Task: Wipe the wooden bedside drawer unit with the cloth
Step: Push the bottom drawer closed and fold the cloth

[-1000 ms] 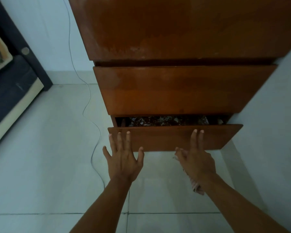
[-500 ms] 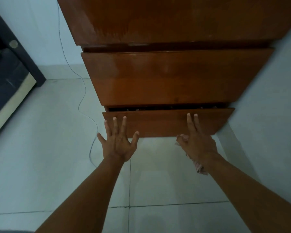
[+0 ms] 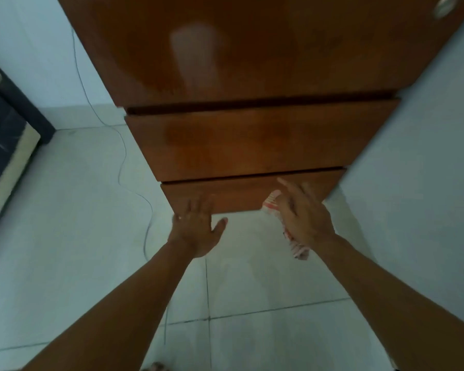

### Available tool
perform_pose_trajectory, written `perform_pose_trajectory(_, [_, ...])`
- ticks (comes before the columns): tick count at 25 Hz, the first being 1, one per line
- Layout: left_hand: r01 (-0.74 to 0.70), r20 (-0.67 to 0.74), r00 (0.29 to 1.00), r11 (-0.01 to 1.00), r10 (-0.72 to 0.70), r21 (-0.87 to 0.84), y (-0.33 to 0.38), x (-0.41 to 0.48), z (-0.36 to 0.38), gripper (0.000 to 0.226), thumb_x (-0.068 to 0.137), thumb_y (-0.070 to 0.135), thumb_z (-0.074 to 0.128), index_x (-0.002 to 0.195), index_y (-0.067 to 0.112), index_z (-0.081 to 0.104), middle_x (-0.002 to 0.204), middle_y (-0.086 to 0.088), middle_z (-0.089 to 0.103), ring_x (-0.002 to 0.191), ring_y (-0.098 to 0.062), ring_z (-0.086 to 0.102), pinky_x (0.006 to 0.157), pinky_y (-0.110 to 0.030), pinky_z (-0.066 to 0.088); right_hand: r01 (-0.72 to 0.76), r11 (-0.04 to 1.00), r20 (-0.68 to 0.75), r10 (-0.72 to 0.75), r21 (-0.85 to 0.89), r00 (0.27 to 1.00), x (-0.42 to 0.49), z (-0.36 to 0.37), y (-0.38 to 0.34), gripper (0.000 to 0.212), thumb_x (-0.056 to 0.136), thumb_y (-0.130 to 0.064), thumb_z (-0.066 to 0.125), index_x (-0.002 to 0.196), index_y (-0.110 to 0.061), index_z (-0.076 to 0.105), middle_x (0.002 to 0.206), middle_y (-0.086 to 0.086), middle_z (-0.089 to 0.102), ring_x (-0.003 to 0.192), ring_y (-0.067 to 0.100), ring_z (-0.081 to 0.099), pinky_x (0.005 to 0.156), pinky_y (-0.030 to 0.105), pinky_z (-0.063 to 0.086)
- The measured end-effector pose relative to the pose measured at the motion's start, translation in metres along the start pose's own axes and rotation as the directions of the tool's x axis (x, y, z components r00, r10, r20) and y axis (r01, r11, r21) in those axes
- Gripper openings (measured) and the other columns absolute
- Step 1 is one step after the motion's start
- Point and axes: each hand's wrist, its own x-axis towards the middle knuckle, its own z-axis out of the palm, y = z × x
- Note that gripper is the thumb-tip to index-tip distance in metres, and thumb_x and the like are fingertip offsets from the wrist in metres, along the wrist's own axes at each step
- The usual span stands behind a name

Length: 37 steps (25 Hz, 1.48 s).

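Note:
The wooden bedside drawer unit [image 3: 252, 62] fills the top of the head view, its glossy top above two drawer fronts. The bottom drawer [image 3: 239, 194] is pushed in, nearly flush under the upper drawer [image 3: 241, 140]. My left hand [image 3: 198, 226] lies flat with fingers spread against the bottom drawer's lower left edge. My right hand [image 3: 303, 212] presses on the right part of that drawer front, holding a red-and-white striped cloth [image 3: 295, 245] that shows on both sides of the palm.
A thin white cable [image 3: 123, 162] trails from the wall across the pale tiled floor [image 3: 65, 236] left of the unit. A dark bed frame [image 3: 8, 124] stands at the far left. A white wall [image 3: 426, 156] runs close along the unit's right side.
The bottom drawer, open a second ago with its contents showing, has been pushed shut by both hands. The view has tilted so more of the unit's top shows.

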Motion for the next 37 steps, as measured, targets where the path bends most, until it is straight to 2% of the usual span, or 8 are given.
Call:
perform_pose_trajectory(2, [-0.157, 0.102, 0.978, 0.960, 0.184, -0.234, 0.032, -0.020, -0.063, 0.065, 0.099, 0.055, 0.050, 0.154, 0.023, 0.036, 0.155, 0.003, 0.045, 0.143, -0.020, 0.043, 0.115, -0.038, 0.037, -0.111, 0.970, 0.106, 0.090, 0.217, 0.990, -0.017, -0.046, -0.040, 0.040, 0.103, -0.047, 0.032, 0.138, -0.045, 0.052, 0.134, -0.008, 0.055, 0.117, 0.021, 0.059, 0.094, 0.037, 0.046])
perform_pose_trajectory(5, [-0.055, 0.231, 0.947, 0.821, 0.224, -0.568, 0.090, -0.051, -0.186, 0.043, 0.098, 0.044, 0.060, 0.135, 0.022, 0.062, 0.127, 0.012, 0.065, 0.121, -0.010, 0.061, 0.100, -0.026, 0.048, -0.210, 0.886, 0.255, 0.109, 0.413, 0.961, -0.034, -0.136, -0.109, 0.035, 0.090, -0.039, 0.037, 0.119, -0.047, 0.055, 0.119, -0.013, 0.063, 0.109, 0.015, 0.063, 0.098, 0.047, 0.052])
perform_pose_trajectory(8, [0.011, 0.234, 0.953, 0.750, 0.192, -0.661, 0.137, -0.085, -0.320, 0.016, 0.101, 0.027, 0.058, 0.098, 0.014, 0.067, 0.098, 0.001, 0.069, 0.091, -0.014, 0.064, 0.079, -0.021, 0.051, -0.191, 0.892, 0.329, 0.051, 0.409, 0.943, -0.047, -0.249, -0.198, 0.034, 0.092, -0.019, 0.053, 0.124, -0.028, 0.051, 0.120, 0.000, 0.059, 0.102, 0.016, 0.063, 0.080, 0.031, 0.056])
perform_pose_trajectory(12, [0.072, 0.242, 0.955, 0.660, 0.170, -0.748, 0.180, -0.137, -0.479, 0.013, 0.101, 0.015, 0.059, 0.098, 0.026, 0.066, 0.095, 0.012, 0.063, 0.094, -0.010, 0.060, 0.085, -0.020, 0.049, -0.418, 0.726, 0.461, 0.155, 0.547, 0.874, -0.058, -0.391, -0.302, 0.033, 0.094, 0.007, 0.054, 0.120, -0.012, 0.057, 0.118, 0.011, 0.062, 0.094, 0.016, 0.063, 0.071, 0.024, 0.054])
perform_pose_trajectory(17, [0.013, 0.202, 0.947, 0.600, 0.248, -0.800, 0.221, -0.198, -0.591, 0.033, 0.094, 0.001, 0.065, 0.126, 0.007, 0.061, 0.114, -0.001, 0.066, 0.095, -0.011, 0.064, 0.069, -0.013, 0.052, -0.587, 0.502, 0.617, 0.128, 0.635, 0.777, -0.084, -0.512, -0.378, 0.016, 0.095, -0.014, 0.055, 0.103, -0.010, 0.068, 0.091, 0.010, 0.072, 0.073, 0.016, 0.068, 0.062, 0.025, 0.054])
perform_pose_trajectory(24, [0.274, 0.338, 0.938, 0.428, 0.081, -0.861, 0.227, -0.220, -0.634, 0.025, 0.095, 0.028, 0.058, 0.111, 0.011, 0.066, 0.095, -0.003, 0.076, 0.085, -0.014, 0.073, 0.089, -0.037, 0.053, -0.633, 0.171, 0.607, 0.186, 0.755, 0.773, -0.113, -0.551, -0.415, 0.081, 0.095, -0.075, 0.041, 0.128, -0.006, 0.069, 0.121, 0.019, 0.074, 0.104, 0.031, 0.074, 0.083, 0.042, 0.062])
perform_pose_trajectory(31, [0.265, 0.323, 0.943, 0.409, 0.080, -0.873, 0.192, -0.210, -0.691, 0.004, 0.088, 0.017, 0.062, 0.091, 0.019, 0.061, 0.092, -0.005, 0.069, 0.089, -0.019, 0.063, 0.082, -0.035, 0.052, -0.601, 0.390, 0.494, 0.346, 0.698, 0.798, -0.096, -0.531, -0.471, 0.029, 0.099, -0.034, 0.060, 0.121, -0.019, 0.071, 0.122, 0.002, 0.075, 0.111, 0.019, 0.069, 0.110, 0.050, 0.044])
perform_pose_trajectory(37, [0.289, 0.393, 0.891, 0.383, 0.227, -0.878, 0.172, -0.200, -0.711, 0.031, 0.069, 0.021, 0.062, 0.100, 0.018, 0.061, 0.104, -0.007, 0.064, 0.094, -0.020, 0.060, 0.094, -0.040, 0.047, -0.514, 0.398, 0.396, 0.343, 0.760, 0.852, -0.067, -0.528, -0.499, 0.034, 0.102, -0.029, 0.051, 0.116, -0.009, 0.074, 0.112, 0.010, 0.078, 0.094, 0.023, 0.072, 0.085, 0.041, 0.059])
